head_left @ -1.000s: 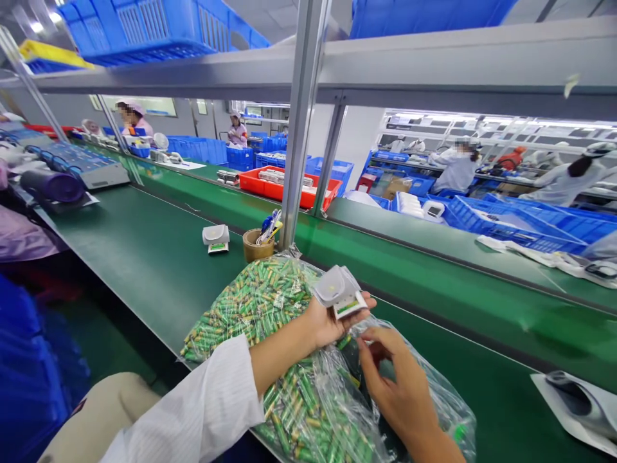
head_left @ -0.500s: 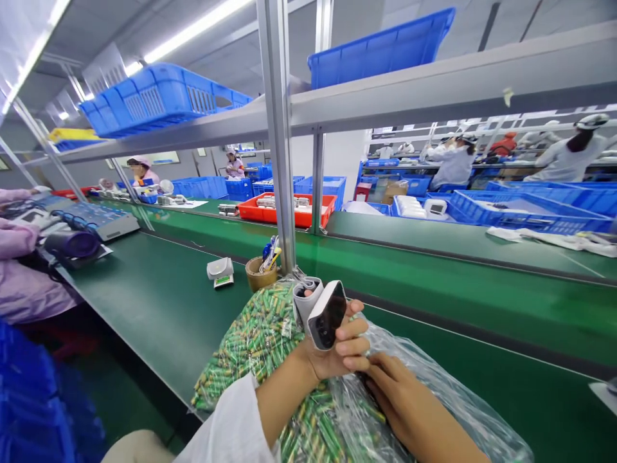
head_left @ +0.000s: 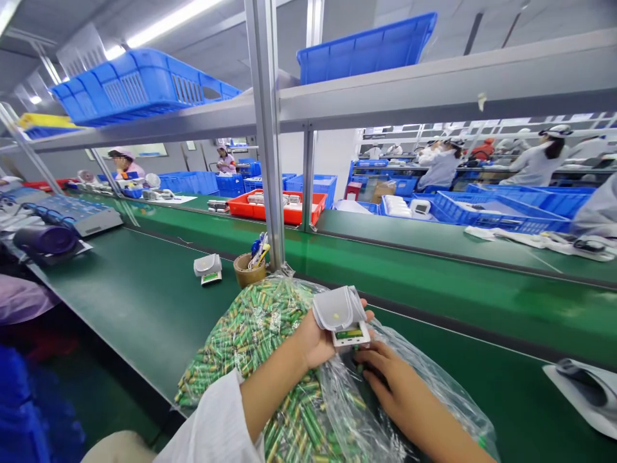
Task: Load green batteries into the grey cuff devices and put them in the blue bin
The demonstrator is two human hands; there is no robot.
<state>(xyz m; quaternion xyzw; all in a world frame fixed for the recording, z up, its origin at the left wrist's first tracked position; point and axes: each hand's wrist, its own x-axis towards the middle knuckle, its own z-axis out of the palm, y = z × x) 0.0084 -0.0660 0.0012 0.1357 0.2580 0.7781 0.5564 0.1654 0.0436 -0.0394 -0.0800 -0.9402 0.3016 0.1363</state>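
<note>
While the left hand (head_left: 315,341) cradles a device (head_left: 340,314), the right hand (head_left: 389,376) curls, grip unclear.

The lower edge cuts off the plastic bag (head_left: 436,373) of green batteries (head_left: 255,321). The grey-cuffed device (head_left: 337,310) hides most of the left fingers (head_left: 369,316). Whether the right fingers (head_left: 378,360) grip something, one cannot tell.

A flat green bench (head_left: 139,305) bears a bulging clear-plastic bag (head_left: 436,376). Nearby sit a round brown pot (head_left: 248,275) and a grey-white cuffed device (head_left: 207,265).
</note>
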